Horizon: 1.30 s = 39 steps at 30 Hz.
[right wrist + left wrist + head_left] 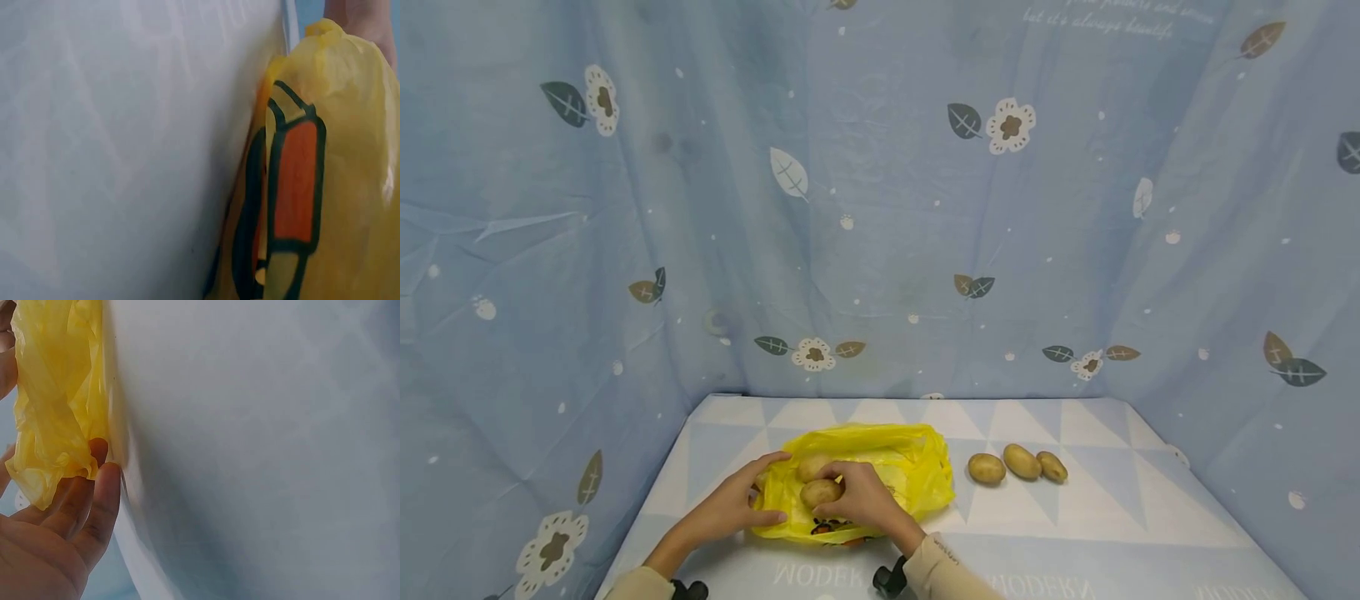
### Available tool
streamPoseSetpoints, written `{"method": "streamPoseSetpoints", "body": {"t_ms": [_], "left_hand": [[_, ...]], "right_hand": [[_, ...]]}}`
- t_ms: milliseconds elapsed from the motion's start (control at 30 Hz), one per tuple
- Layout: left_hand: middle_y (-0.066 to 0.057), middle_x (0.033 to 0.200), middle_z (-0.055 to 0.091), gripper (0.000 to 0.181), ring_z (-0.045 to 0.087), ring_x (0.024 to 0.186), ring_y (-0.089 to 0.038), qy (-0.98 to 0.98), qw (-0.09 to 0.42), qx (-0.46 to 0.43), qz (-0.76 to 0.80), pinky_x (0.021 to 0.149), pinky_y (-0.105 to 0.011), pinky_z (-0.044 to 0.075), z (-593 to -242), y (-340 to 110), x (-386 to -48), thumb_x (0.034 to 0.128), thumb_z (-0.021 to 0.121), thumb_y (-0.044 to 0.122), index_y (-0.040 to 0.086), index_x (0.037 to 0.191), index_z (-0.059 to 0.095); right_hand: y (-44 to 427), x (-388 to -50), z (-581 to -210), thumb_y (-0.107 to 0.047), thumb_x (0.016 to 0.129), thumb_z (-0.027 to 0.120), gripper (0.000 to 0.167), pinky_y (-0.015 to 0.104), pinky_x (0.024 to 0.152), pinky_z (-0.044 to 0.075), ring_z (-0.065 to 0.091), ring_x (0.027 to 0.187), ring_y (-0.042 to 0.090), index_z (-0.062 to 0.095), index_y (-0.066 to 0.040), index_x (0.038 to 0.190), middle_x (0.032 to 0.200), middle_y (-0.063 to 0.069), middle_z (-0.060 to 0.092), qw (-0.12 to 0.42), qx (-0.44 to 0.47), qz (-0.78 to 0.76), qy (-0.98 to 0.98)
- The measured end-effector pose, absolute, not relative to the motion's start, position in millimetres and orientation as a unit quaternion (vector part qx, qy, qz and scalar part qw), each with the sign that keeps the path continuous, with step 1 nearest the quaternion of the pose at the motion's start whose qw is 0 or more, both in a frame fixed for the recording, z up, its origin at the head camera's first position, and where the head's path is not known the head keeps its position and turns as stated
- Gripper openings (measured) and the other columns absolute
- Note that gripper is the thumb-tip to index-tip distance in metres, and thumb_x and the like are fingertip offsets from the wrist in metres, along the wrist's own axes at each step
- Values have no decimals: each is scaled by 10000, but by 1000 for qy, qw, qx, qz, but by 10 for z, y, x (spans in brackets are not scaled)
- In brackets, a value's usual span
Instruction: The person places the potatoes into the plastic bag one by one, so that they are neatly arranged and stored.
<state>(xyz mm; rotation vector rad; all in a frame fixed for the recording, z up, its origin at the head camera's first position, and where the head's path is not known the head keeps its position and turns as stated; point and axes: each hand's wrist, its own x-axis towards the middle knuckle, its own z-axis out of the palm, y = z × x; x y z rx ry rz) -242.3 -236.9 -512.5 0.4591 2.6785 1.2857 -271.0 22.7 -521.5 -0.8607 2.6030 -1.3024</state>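
Observation:
A yellow plastic bag (928,479) lies with its mouth spread on the table. My right hand (867,500) reaches over its near side and pinches a potato (818,494) between thumb and fingers inside the bag. Just behind that one sits another potato (812,467). At the bag's left end my left hand (730,502) has its fingers and thumb spread around the edge; in the left wrist view the hand (62,537) touches the crumpled yellow plastic (56,394). The right wrist view shows the bag's printed side (356,156), which hides the right hand.
Three potatoes lie in a row right of the bag: one on the left (987,468), one in the middle (1022,461) and a smaller one on the right (1052,467). A blue patterned curtain (895,208) surrounds the table (1097,517) at the back and sides.

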Motion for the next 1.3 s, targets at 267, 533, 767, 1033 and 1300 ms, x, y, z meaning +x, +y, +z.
{"method": "streamPoseSetpoints", "body": {"t_ms": [267, 533, 767, 1033, 1300], "left_hand": [[-154, 1569, 433, 849, 446, 1366, -379, 888, 67, 158, 426, 979, -561, 461, -5134, -2358, -2430, 828, 876, 370, 184, 1538, 447], [-160, 1571, 430, 855, 453, 1352, -368, 889, 64, 166, 423, 930, -505, 479, -5122, -2344, -2429, 834, 873, 359, 162, 1543, 438], [-150, 1579, 425, 861, 412, 1405, -390, 890, 64, 165, 420, 1001, -565, 448, -5109, -2318, -2443, 831, 873, 378, 171, 1545, 438], [-140, 1590, 413, 869, 431, 1366, -354, 889, 69, 167, 422, 895, -462, 466, -5104, -2328, -2451, 833, 873, 363, 167, 1553, 428], [-151, 1589, 411, 881, 425, 1380, -376, 890, 71, 159, 422, 897, -463, 475, -5113, -2372, -2432, 822, 880, 369, 163, 1551, 431]], "right_hand": [[200, -2697, -5252, -233, 796, 911, 439, 214, 679, 515, 602, 747, -8, 757, -121, 1192, 1015, -120, 727, 47, -291, -413, 862], [227, -2685, -5247, -211, 788, 920, 434, 212, 657, 518, 606, 729, 9, 765, -111, 1181, 997, -95, 736, 44, -290, -414, 862], [374, -2696, -5170, -211, 826, 891, 357, 218, 719, 534, 634, 804, 12, 765, -134, 1151, 1044, -87, 729, 64, -300, -404, 862], [732, -2712, -5008, -221, 898, 827, 357, 235, 772, 547, 683, 933, 169, 737, -89, 1217, 1162, 67, 728, 31, -316, -395, 862], [1149, -2754, -4905, -174, 914, 807, 311, 242, 783, 559, 692, 961, 288, 732, -96, 1206, 1153, 143, 716, -16, -306, -400, 864]]}}
